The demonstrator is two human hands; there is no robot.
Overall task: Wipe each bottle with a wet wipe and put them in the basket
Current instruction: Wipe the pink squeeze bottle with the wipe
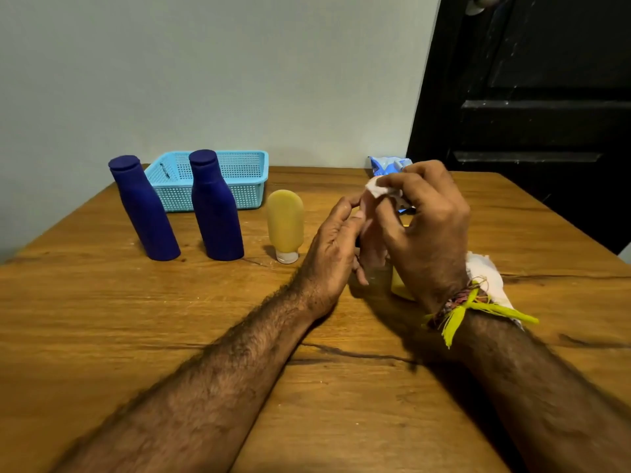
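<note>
A person's left hand [336, 240] and right hand [423, 227] both pinch a white wet wipe [380, 189] above a wooden table [205, 336]. The nearest bottle, a yellow tube [285, 223], stands upright just left of the left hand; the basket [211, 179] lies behind.

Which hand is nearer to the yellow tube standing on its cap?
Left. The left hand is just to the right of the yellow tube, apart from it. The right hand, pinching the white wipe, sits farther right, beyond the left hand.
</note>
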